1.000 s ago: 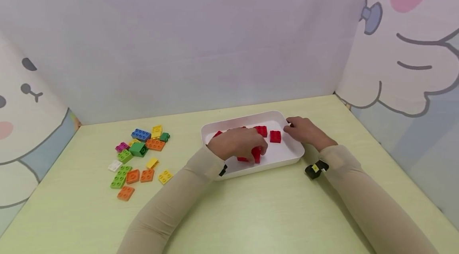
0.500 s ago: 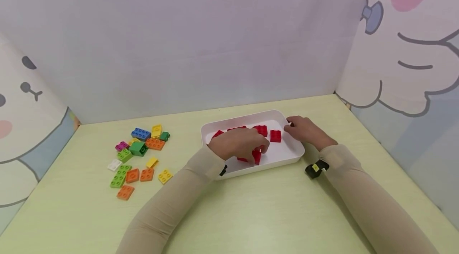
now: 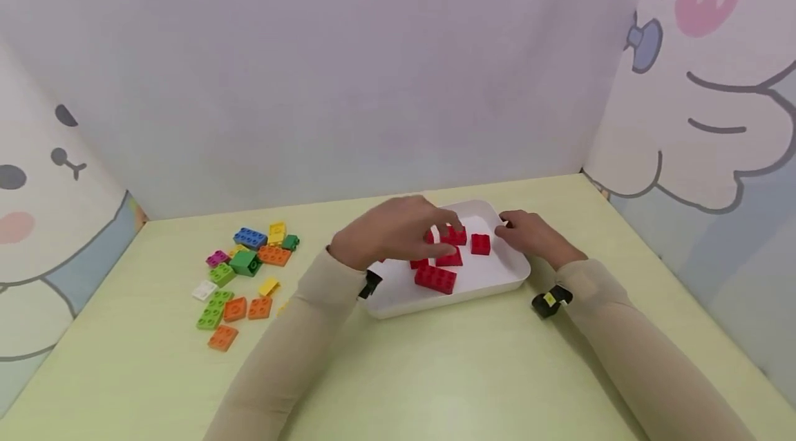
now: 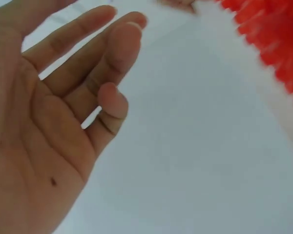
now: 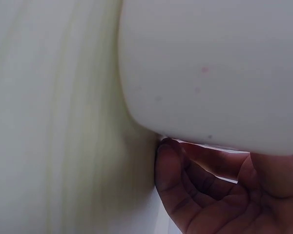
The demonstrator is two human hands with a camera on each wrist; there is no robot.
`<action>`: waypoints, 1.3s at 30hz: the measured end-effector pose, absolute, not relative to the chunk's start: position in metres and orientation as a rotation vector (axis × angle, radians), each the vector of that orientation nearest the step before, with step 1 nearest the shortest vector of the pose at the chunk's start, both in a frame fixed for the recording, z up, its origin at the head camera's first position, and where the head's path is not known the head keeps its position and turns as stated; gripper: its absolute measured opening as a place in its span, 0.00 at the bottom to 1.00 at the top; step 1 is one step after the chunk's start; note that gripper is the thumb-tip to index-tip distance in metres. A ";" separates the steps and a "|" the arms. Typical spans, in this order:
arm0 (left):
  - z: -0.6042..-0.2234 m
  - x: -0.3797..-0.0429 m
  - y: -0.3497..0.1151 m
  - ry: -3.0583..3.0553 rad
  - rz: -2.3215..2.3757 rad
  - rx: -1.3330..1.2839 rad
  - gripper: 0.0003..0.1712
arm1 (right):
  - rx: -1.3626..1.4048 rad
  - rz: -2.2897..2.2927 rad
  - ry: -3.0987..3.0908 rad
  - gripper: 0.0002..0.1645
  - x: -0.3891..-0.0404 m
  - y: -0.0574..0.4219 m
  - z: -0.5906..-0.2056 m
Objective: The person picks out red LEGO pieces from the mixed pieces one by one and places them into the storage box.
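Note:
A shallow white tray (image 3: 448, 304) holds several red building bricks. Over its left part hovers my left hand (image 3: 392, 230), fingers apart and loosely bent, with nothing in the grasp. In the left wrist view the palm (image 4: 49, 122) is bare and red bricks (image 4: 278, 39) blur at the upper right. A long red brick (image 3: 435, 280) lies near the tray's front wall, and a square red brick (image 3: 480, 244) sits toward the right end. My right hand (image 3: 537, 237) grips the tray's right edge; the right wrist view shows its curled fingers (image 5: 168, 165) against the tray's outer wall (image 5: 210, 97).
Loose bricks in other colours are scattered left of the tray, among them a blue brick (image 3: 251, 238), a dark green brick (image 3: 245, 263), a lime brick (image 3: 215, 310) and an orange brick (image 3: 222, 338). A pale cloth wall (image 3: 373, 81) stands behind the table.
My left hand has risen off the red bricks and shifted left, its fingers spreading and uncovering the long brick. The right hand stays at the tray's edge. The head view has tilted slightly.

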State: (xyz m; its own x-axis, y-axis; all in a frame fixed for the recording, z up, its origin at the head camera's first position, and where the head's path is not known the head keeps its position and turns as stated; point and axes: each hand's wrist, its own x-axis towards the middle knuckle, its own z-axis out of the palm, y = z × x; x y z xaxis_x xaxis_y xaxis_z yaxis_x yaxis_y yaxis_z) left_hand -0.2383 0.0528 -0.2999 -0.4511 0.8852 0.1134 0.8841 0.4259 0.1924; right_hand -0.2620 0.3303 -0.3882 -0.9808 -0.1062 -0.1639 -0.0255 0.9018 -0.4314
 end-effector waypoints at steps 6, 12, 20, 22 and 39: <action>-0.269 -0.222 0.002 2.927 0.430 1.722 0.17 | -0.102 -0.660 2.874 0.29 -0.263 0.335 -0.395; -0.276 -0.219 -0.037 3.106 0.441 1.787 0.18 | -0.108 -0.640 2.884 0.30 -0.268 0.347 -0.397; -0.317 -0.224 -0.070 3.156 0.294 1.751 0.23 | -0.100 -0.623 2.887 0.29 -0.264 0.362 -0.398; -0.321 -0.225 -0.074 3.164 0.279 1.712 0.23 | -0.092 -0.617 2.890 0.28 -0.263 0.365 -0.398; -0.322 -0.228 -0.071 3.190 0.291 1.534 0.23 | -0.054 -0.585 2.938 0.16 -0.264 0.365 -0.399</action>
State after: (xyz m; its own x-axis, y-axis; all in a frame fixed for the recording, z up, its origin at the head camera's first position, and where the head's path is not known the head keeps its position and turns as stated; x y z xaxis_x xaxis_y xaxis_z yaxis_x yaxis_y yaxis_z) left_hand -0.2283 -0.0705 -0.3224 -0.5595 0.7111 0.4257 0.7764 0.6295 -0.0311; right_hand -0.2637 0.3652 -0.3993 -0.9889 -0.0634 -0.1346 -0.0070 0.9235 -0.3836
